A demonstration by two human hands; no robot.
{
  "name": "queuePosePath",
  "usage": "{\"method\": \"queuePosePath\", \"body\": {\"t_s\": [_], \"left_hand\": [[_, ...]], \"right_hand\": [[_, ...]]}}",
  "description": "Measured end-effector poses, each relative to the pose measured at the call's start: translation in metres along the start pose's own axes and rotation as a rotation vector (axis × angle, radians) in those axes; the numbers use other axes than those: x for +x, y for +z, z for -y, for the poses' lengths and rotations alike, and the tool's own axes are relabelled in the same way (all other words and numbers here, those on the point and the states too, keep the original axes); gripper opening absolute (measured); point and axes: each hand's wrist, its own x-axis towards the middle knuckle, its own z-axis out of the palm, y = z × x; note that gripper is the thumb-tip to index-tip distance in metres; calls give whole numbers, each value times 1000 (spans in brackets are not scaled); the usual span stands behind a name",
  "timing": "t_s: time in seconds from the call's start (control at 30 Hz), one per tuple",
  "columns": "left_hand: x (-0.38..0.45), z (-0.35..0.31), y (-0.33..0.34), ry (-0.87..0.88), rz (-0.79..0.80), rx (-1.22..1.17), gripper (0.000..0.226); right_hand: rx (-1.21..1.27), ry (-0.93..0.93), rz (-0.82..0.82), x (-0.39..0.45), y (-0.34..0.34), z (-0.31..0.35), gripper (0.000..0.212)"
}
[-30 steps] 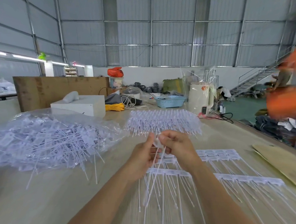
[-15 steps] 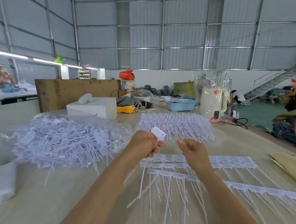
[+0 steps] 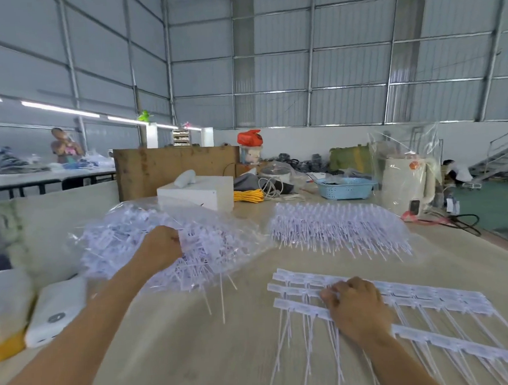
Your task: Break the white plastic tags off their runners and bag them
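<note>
A clear plastic bag [image 3: 220, 248] heaped with loose white tags lies at the left middle of the table. My left hand [image 3: 161, 245] is at the bag's top with its fingers curled into the heap; what they hold is hidden. Rows of white tags on runners [image 3: 431, 297] lie flat at the front right, their long tails pointing towards me. My right hand [image 3: 355, 308] rests on these rows, its fingertips curled round the tags near the left end. Another bundle of tags on runners [image 3: 338, 226] lies farther back.
A white box [image 3: 196, 193], yellow cord [image 3: 248, 196], blue basket [image 3: 346, 186] and a bagged white kettle [image 3: 406, 180] stand at the back. A white device [image 3: 58, 311] and a yellow-bottomed bag [image 3: 5, 320] sit at the left edge. A person [image 3: 64, 146] works far left.
My left hand has carried a broken-off tag from the middle out to the bag on the left. My right hand has dropped onto the rows of tags on the table.
</note>
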Motion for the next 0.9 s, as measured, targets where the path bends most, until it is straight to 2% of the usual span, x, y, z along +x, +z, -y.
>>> {"method": "queuePosePath", "body": {"t_s": [0.07, 0.17, 0.23, 0.3, 0.43, 0.53, 0.63, 0.8, 0.87, 0.9], "left_hand": [[8, 7, 7, 68, 69, 265, 28], [26, 6, 14, 126, 79, 472, 13], [39, 4, 16, 119, 8, 600, 26], [51, 4, 19, 86, -50, 671, 28], [55, -4, 38, 84, 28, 810, 29], [57, -7, 57, 108, 33, 890, 46], [57, -14, 57, 69, 22, 968, 59], [32, -61, 44, 41, 41, 1090, 35], [8, -79, 44, 90, 18, 1039, 25], [-5, -88, 46, 131, 40, 950, 21]], "right_hand": [[-35, -19, 57, 0, 5, 13, 48], [-56, -27, 118, 1, 9, 31, 50], [-72, -19, 137, 1, 10, 38, 50], [-78, -18, 143, 0, 11, 40, 48], [-98, -11, 170, -2, 12, 42, 43], [-182, -22, 185, -1, 11, 48, 39], [-221, -116, 130, -6, 11, 49, 37], [-54, -167, -49, -9, -1, 37, 38], [89, -219, -28, -6, -11, 28, 37], [223, -240, 42, -5, -16, 24, 35]]}}
